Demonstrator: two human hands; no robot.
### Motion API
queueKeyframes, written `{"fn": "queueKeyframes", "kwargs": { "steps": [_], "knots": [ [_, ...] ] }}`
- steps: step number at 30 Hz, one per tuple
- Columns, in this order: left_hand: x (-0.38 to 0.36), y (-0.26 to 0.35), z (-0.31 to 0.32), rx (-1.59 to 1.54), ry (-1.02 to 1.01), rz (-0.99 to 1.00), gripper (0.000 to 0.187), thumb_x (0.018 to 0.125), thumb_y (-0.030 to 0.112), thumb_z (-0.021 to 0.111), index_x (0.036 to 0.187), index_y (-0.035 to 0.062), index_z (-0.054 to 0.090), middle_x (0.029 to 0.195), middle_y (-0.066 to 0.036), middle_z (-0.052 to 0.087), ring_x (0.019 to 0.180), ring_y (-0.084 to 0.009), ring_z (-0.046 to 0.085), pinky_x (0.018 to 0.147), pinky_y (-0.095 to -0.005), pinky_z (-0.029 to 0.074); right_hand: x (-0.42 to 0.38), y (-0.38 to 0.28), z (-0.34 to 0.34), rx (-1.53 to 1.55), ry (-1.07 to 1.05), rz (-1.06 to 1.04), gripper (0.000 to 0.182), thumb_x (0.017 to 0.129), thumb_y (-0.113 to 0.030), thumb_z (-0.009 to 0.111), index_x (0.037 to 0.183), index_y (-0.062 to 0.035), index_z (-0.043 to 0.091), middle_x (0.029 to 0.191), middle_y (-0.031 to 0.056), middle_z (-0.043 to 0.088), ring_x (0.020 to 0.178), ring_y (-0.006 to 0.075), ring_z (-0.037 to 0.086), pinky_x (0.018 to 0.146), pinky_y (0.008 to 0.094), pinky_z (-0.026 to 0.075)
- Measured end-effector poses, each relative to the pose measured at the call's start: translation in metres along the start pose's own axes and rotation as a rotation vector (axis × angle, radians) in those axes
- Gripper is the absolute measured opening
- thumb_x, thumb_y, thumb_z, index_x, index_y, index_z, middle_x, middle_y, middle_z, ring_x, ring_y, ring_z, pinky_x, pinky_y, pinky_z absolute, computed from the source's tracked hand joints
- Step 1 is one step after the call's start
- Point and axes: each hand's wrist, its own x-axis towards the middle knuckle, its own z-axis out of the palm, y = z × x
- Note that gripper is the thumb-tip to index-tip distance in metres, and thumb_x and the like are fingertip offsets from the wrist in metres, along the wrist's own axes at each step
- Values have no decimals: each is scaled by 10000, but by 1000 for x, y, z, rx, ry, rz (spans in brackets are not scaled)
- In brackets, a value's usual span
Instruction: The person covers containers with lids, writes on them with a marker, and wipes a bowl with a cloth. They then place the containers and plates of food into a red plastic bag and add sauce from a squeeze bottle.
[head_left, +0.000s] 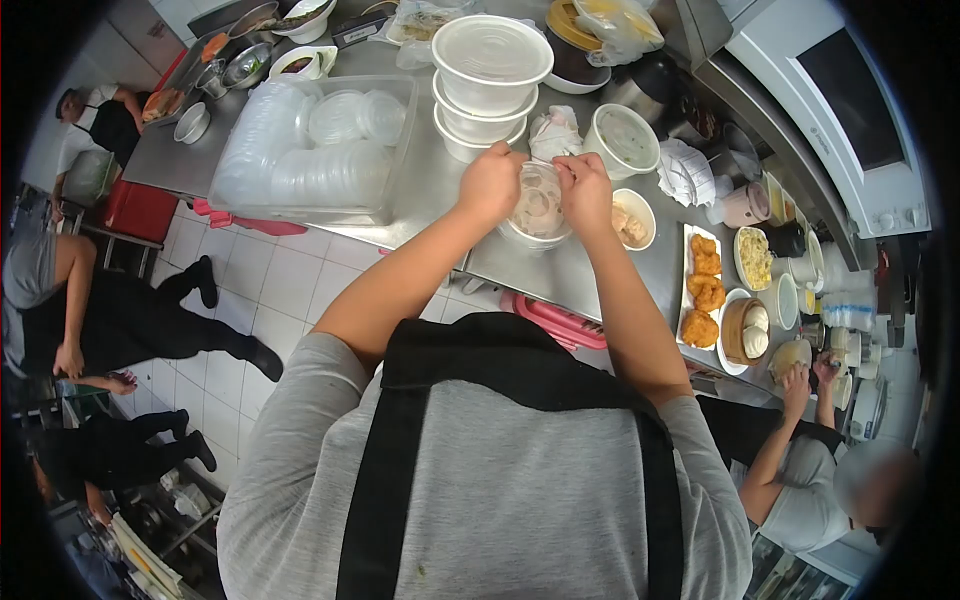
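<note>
While fingers of the left hand [491,187] and right hand [585,192] pinch the clear container [539,212] between them, even pressure should hold it level.

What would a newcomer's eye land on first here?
Probably the stack of round white plastic tubs, just beyond the left hand. Next, left of it, the clear rectangular plastic bin packed with round clear plasticware. Then, golden-brown fried pieces on a long white plate at right.
</note>
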Motion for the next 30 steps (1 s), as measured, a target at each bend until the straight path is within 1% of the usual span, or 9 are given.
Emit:
{"fn": "queueKeyframes", "kwargs": {
  "steps": [1, 3, 4, 7, 13, 16, 18, 21, 30],
  "knots": [
    [2, -1, 3, 32, 4, 18, 179, 774, 57, 565, 904, 65, 687, 816, -131, 589, 724, -316, 592, 683, -393, 490, 1, 0, 0, 26, -5, 4, 125, 791, -129, 626, 887, -76, 685, 828, 123, 584, 770, 309, 585, 695, 388, 474],
    [6, 0, 9, 73, -2, 31, 175, 766, 56, 569, 890, 72, 692, 791, -125, 576, 729, -305, 589, 675, -390, 490, 1, -1, -3, 78, -14, 13, 131, 786, -103, 620, 895, -71, 685, 829, 126, 590, 760, 307, 590, 696, 385, 479],
    [7, 0, 11, 92, -6, 37, 173, 763, 56, 571, 884, 76, 694, 779, -122, 570, 732, -299, 588, 672, -388, 490, 0, 0, -4, 74, -24, 4, 136, 783, -89, 615, 899, -72, 685, 830, 127, 593, 755, 305, 593, 692, 382, 482],
    [8, 0, 17, 97, 89, 102, 178, 735, 44, 577, 857, 83, 701, 768, -111, 560, 751, -291, 580, 653, -383, 492, -2, 5, -8, 56, -36, -30, 160, 777, -49, 596, 907, -73, 686, 835, 128, 602, 745, 302, 599, 682, 376, 488],
    [9, 0, 17, 171, 86, 187, 234, 698, 12, 555, 865, 90, 699, 763, -96, 550, 784, -295, 569, 661, -373, 495, -5, 8, -4, 4, -47, -63, 206, 764, -1, 564, 912, -73, 688, 841, 120, 608, 752, 293, 602, 686, 374, 496],
    [4, 3, 13, 131, 48, 108, 252, 695, -2, 544, 877, 84, 695, 770, -100, 554, 784, -295, 569, 674, -376, 495, -8, 7, -5, -21, -28, -119, 214, 758, 7, 572, 916, -73, 691, 836, 110, 602, 774, 283, 594, 695, 365, 494],
    [0, 4, 10, 112, 68, 102, 256, 692, -7, 545, 880, 83, 695, 770, -104, 557, 780, -297, 569, 674, -377, 496, -9, 6, -4, -77, -9, -170, 203, 766, 9, 594, 923, -70, 693, 834, 107, 596, 792, 272, 587, 699, 353, 489],
    [-5, 1, 8, 91, 100, 103, 254, 692, -10, 550, 880, 81, 694, 767, -107, 561, 774, -298, 569, 672, -377, 497, -10, 3, -3, -70, -2, -194, 206, 752, 20, 597, 912, -67, 694, 820, 96, 587, 803, 263, 574, 701, 352, 485],
    [-13, 1, 7, 86, 129, 60, 233, 704, -25, 557, 860, 80, 696, 745, -106, 563, 748, -291, 576, 657, -384, 497, -14, 0, -3, -82, 10, -254, 230, 708, 46, 593, 874, -73, 698, 740, 90, 532, 737, 265, 550, 652, 368, 475]
  ]
}}
